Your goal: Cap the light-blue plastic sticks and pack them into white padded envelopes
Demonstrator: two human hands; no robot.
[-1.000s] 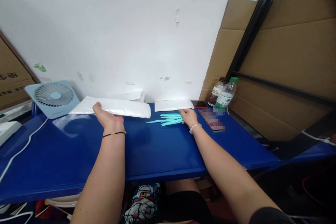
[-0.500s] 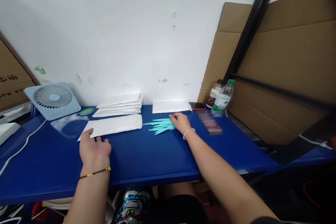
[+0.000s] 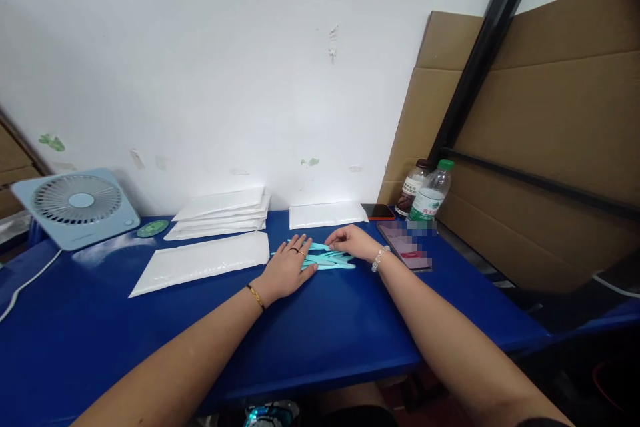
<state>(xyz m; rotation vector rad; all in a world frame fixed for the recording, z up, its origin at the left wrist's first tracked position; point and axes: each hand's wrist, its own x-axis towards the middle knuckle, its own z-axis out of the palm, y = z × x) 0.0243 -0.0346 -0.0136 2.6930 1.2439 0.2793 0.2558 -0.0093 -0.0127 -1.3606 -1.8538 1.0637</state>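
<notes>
Turquoise slim pieces (image 3: 330, 265) lie in a loose, overlapping heap at the middle of the tabletop (image 3: 325, 340), under and between the person's two hands. The left hand (image 3: 287, 270) rests palm down over the heap's left end, its grip spread nearly flat and closed round nothing. At the heap's far side, the right hand (image 3: 356, 242) has its grip drawn in, thumb and fingertips close together at one of the far pieces; whether it has hold of that piece cannot be told.

Just left of the left hand, a white packet (image 3: 203, 261) lies flat, its contents hidden. Beyond it, near the wall (image 3: 225, 80), sits a stack of similar packets (image 3: 220, 212), also opaque. Another, the far packet (image 3: 327, 215), lies behind the heap. Right of it is a dark phone (image 3: 379, 212) with an orange edge; nearer, beside the right wrist, lies a second phone (image 3: 403, 247).

At the far right two bottles stand capped: a brown-capped bottle (image 3: 411, 187) and, overlapping it, a clear green-capped bottle (image 3: 427, 205), its fill level unclear. Far left are a green disc (image 3: 153, 228) and a pale blue fan (image 3: 80, 200).
</notes>
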